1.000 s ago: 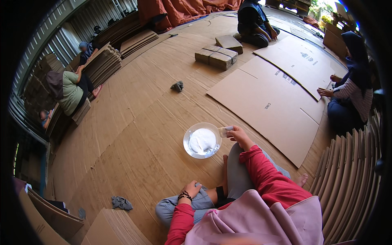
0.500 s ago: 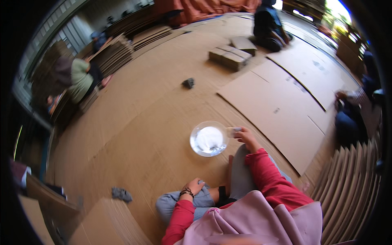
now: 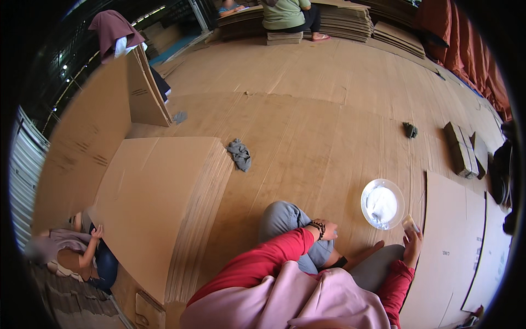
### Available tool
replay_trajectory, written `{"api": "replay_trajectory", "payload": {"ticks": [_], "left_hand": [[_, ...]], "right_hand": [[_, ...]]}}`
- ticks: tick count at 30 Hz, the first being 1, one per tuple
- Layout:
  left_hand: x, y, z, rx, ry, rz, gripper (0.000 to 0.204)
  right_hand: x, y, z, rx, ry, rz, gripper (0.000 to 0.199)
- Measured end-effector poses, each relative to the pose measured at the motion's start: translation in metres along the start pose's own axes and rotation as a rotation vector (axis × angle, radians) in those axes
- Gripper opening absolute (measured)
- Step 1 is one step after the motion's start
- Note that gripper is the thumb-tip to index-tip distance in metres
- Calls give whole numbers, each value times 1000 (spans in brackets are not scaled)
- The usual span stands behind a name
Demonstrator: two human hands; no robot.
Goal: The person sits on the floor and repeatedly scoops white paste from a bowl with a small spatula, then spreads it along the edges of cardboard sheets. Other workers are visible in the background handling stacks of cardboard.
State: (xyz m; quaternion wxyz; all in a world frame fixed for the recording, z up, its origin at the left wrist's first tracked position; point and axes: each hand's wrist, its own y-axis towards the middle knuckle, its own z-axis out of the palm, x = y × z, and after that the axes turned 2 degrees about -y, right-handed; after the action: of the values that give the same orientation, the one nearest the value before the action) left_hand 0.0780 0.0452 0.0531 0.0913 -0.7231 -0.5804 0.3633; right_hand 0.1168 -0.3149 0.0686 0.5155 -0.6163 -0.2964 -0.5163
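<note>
A clear bowl [image 3: 402,211] of white paste or liquid sits on the cardboard floor, just ahead of my right knee. Beside it, my right hand [image 3: 412,244] is closed around a small flat brush-like tool [image 3: 409,223]. The tool's pale tan end points up near the bowl's rim; its exact kind is hard to make out. My left hand [image 3: 328,230], with a dark beaded bracelet at the wrist, rests loosely over my bent left knee and holds nothing I can see.
To my left stands a tall cardboard stack [image 3: 159,181], its top sheet lifted by a person [image 3: 82,252]. A large flat cardboard sheet [image 3: 446,241] lies at my right. Grey rags [image 3: 239,154] and a tied cardboard bundle [image 3: 460,149] lie on the floor. Another person [image 3: 287,13] sits far back.
My view has swung left, bringing the cardboard stack and the person beside it into sight. My right hand, still holding the tool, has drawn back slightly from the bowl's rim.
</note>
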Motion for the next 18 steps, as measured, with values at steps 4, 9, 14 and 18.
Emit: {"api": "replay_trajectory", "payload": {"ticks": [4,9,14,18], "left_hand": [[1,0,1,-2,4,2,46],[2,4,4,6,2,12,45],[4,7,7,-4,5,22,46],[3,7,6,-10,18,21,46]], "right_hand": [[-3,3,0,-11,19,1,31],[-4,4,-1,-3,4,4,31],[-4,5,-3,-1,-24,17,35],[-2,1,-2,25,-8,-7,35]]}}
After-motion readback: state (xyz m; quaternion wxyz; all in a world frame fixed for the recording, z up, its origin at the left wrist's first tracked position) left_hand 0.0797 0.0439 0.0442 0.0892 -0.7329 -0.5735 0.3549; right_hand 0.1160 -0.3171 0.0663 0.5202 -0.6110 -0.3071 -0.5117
